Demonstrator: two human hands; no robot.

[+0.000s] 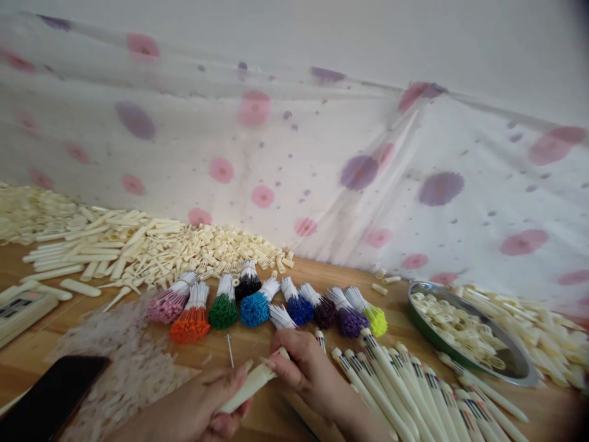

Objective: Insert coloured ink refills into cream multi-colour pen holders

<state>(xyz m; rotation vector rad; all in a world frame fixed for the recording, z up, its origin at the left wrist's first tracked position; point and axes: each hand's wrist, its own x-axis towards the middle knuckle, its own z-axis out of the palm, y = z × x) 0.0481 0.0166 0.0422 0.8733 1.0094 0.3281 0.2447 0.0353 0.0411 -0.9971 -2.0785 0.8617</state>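
Observation:
My left hand is closed around a cream plastic pen barrel, which slants up to the right. At the barrel's upper end, the fingers of my right hand pinch its tip; whether they hold a smaller part too is hidden. Just beyond my hands stands a row of rubber-banded ink refill bundles, among them orange, green, light blue and yellow. One white-stemmed bundle is partly covered by my right hand. A single white refill lies near my left hand.
Several multicolour pens lie at the right, near a metal bowl of cream clips. Cream parts are heaped at the back left. Small translucent pieces spread beside a black phone. A beige device sits far left.

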